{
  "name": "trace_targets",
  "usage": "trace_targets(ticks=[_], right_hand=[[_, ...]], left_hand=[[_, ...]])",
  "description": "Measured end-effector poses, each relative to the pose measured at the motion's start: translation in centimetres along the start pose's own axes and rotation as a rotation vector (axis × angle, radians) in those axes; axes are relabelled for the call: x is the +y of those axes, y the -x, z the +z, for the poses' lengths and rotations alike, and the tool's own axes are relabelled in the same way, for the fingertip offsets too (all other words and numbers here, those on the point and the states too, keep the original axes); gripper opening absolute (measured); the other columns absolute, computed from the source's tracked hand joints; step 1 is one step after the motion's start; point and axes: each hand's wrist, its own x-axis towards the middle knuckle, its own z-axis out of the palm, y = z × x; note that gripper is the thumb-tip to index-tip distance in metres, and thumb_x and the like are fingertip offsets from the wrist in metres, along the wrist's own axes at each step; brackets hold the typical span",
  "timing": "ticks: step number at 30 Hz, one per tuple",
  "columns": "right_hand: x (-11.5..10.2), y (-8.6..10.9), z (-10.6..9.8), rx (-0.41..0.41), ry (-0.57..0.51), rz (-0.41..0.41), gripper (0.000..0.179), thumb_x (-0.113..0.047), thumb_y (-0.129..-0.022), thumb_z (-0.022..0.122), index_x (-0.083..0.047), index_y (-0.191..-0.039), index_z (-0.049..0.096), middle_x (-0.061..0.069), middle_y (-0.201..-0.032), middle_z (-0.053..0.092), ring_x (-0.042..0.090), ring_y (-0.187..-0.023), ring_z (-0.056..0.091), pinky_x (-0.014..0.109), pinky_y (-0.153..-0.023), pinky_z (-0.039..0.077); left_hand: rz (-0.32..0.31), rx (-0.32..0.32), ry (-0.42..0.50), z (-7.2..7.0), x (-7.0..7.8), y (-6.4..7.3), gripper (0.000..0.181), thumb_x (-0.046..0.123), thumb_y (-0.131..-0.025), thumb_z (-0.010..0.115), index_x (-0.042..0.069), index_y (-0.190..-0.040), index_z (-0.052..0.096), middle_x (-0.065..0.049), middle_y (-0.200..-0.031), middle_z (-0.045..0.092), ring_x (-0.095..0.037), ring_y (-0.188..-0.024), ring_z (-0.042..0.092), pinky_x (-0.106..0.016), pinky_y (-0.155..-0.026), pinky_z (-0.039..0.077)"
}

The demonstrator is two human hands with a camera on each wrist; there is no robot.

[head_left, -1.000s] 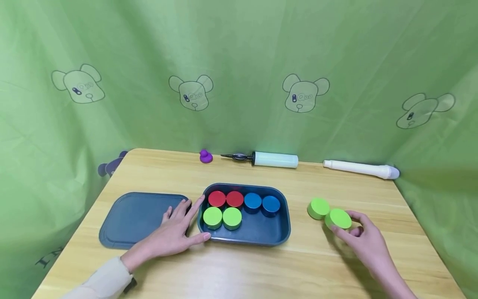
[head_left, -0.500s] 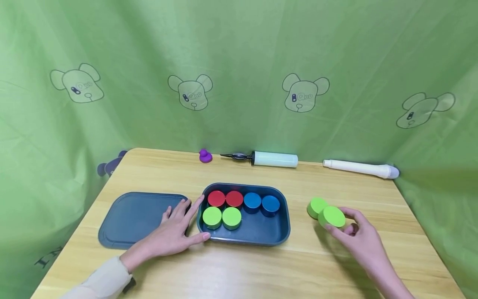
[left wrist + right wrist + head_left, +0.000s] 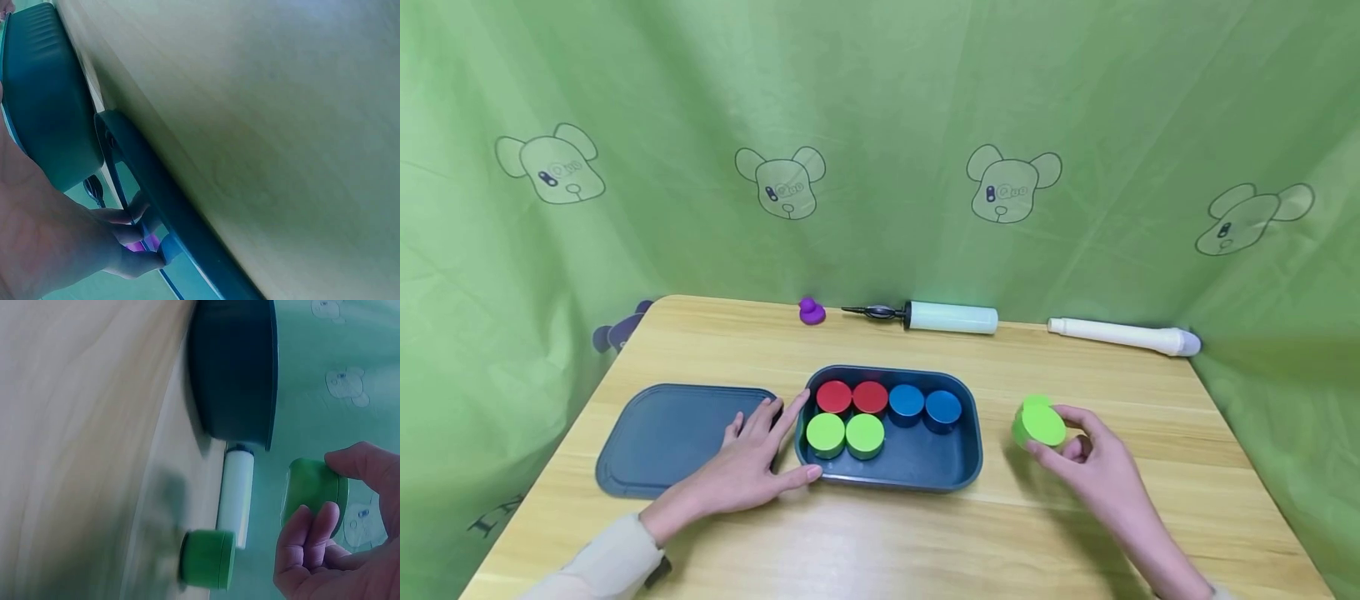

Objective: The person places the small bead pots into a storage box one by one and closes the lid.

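Note:
My right hand (image 3: 1101, 471) pinches a short green cylinder (image 3: 1045, 427) between thumb and fingers, lifted above the table and slightly tilted. A seam runs round it near one end, seen in the right wrist view. Another green cylinder (image 3: 206, 559) stands on the table, mostly hidden behind the held one in the head view. Left of them is a dark blue box (image 3: 925, 468) with two red cylinders (image 3: 852, 398), two blue cylinders (image 3: 925, 408) and two green cylinders (image 3: 846, 436) inside. My left hand (image 3: 745, 467) spreads its fingers, thumb and index at the box's left rim, others over the flat dark lid (image 3: 673, 442).
Along the table's back edge lie a purple rubber duck (image 3: 812, 312), a hand pump (image 3: 951, 317) with a pale blue barrel, and a white stick-like object (image 3: 1123, 335). A green curtain (image 3: 895, 100) with bear-head prints hangs behind the wooden table (image 3: 880, 550).
My right hand has moved left with the held green cylinder, which now covers most of the standing one. The left hand, box and lid have stayed in place.

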Motion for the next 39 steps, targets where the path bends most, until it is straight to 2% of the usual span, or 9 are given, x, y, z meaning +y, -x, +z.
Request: trace_targets(ticks=[5,14,18,23,28,39], right_hand=[[-0.9,-0.2,1.2,-0.020,0.000,-0.054,0.066,-0.020,-0.092,0.091,0.000,-0.146,0.058,0.007,-0.084,0.063,0.014,-0.074,0.058,0.026,-0.061,0.048],[-2.7,-0.3,3.2,-0.077,-0.010,-0.053,0.065,-0.020,-0.090,0.092,-0.003,-0.144,0.060,0.007,-0.087,0.064,0.018,-0.079,0.060,0.026,-0.065,0.050],[-3.5,-0.6,4.3,-0.087,-0.002,-0.080,0.063,-0.018,-0.089,0.093,-0.003,-0.142,0.062,0.005,-0.087,0.067,0.019,-0.079,0.063,0.026,-0.068,0.052],[-4.4,-1.2,5.8,-0.119,-0.013,-0.131,0.062,-0.016,-0.087,0.094,-0.001,-0.139,0.064,0.003,-0.084,0.068,0.018,-0.078,0.066,0.027,-0.066,0.053],[-5.1,-1.8,7.1,-0.156,-0.012,-0.143,0.062,-0.014,-0.087,0.094,0.003,-0.139,0.064,0.002,-0.081,0.068,0.018,-0.075,0.065,0.026,-0.064,0.052],[-6.0,-2.0,9.6,-0.222,0.094,-0.156,0.060,-0.017,-0.087,0.093,0.001,-0.138,0.066,-0.005,-0.080,0.069,0.011,-0.072,0.066,0.026,-0.066,0.055]], left_hand=[[0.002,0.002,0.002,0.0,0.0,0.0,0.103,0.079,-0.098,0.060,0.038,-0.177,0.009,-0.028,-0.175,0.023,-0.048,-0.163,0.016,-0.080,-0.121,0.004],[-0.001,-0.008,0.006,0.1,0.0,0.0,0.103,0.078,-0.098,0.060,0.037,-0.178,0.009,-0.028,-0.175,0.023,-0.047,-0.163,0.016,-0.080,-0.121,0.004],[-0.001,-0.004,0.005,0.0,0.0,0.1,0.103,0.078,-0.099,0.060,0.036,-0.178,0.009,-0.029,-0.175,0.023,-0.048,-0.163,0.016,-0.080,-0.121,0.004],[-0.002,0.001,0.007,0.0,0.0,0.0,0.103,0.078,-0.099,0.060,0.037,-0.178,0.009,-0.028,-0.175,0.022,-0.048,-0.163,0.016,-0.080,-0.121,0.004],[0.001,0.003,0.010,0.1,0.0,0.1,0.103,0.078,-0.099,0.060,0.037,-0.178,0.009,-0.028,-0.175,0.022,-0.048,-0.163,0.015,-0.080,-0.121,0.003],[0.005,0.013,0.008,0.2,-0.1,0.1,0.102,0.078,-0.099,0.060,0.038,-0.177,0.009,-0.028,-0.175,0.022,-0.048,-0.163,0.016,-0.080,-0.121,0.004]])
